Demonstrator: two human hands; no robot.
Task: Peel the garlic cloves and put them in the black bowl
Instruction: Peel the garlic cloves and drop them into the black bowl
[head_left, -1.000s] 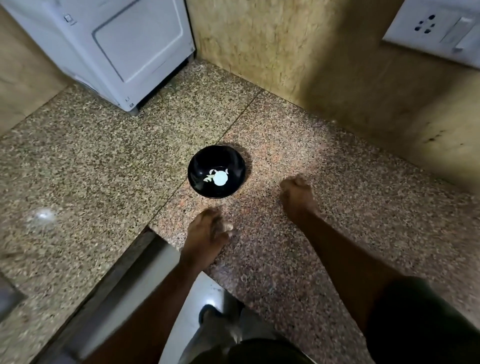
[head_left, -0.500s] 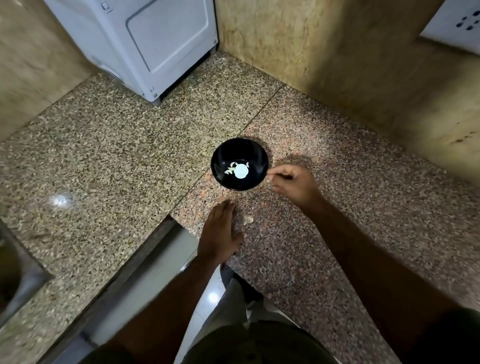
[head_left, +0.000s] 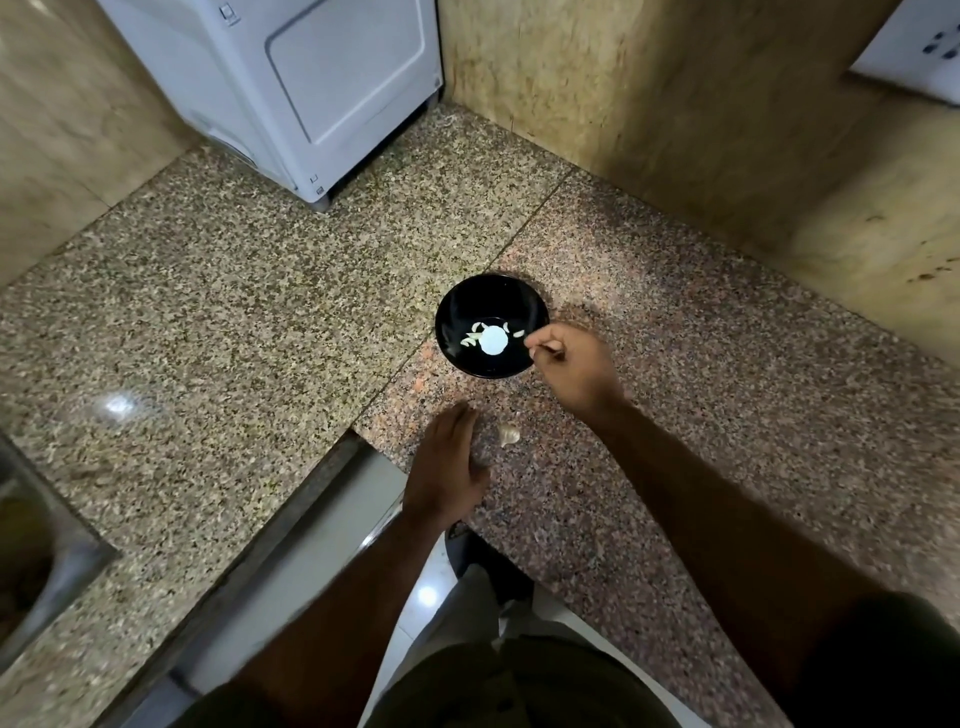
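Now, at the bowl: right hand over the rim, left flat on the stone

Leftmost, a steel sink (head_left: 36, 561) cuts into the speckled granite counter (head_left: 234, 322), and a white appliance (head_left: 311, 88) stands at the back. Nearer the middle, the left hand (head_left: 447, 467) lies on the counter with fingers straight and together, holding nothing. Just right of its fingertips lies a garlic clove (head_left: 508, 434), still in its skin, apart from the hand. Beyond these sits the black bowl (head_left: 491, 291), with several pale peeled cloves (head_left: 475, 335) in its bottom beside a bright glare spot. Over the bowl's right rim hangs the right hand (head_left: 576, 369), fingers curled and thumb against forefinger; whether anything is pinched there cannot be made out.
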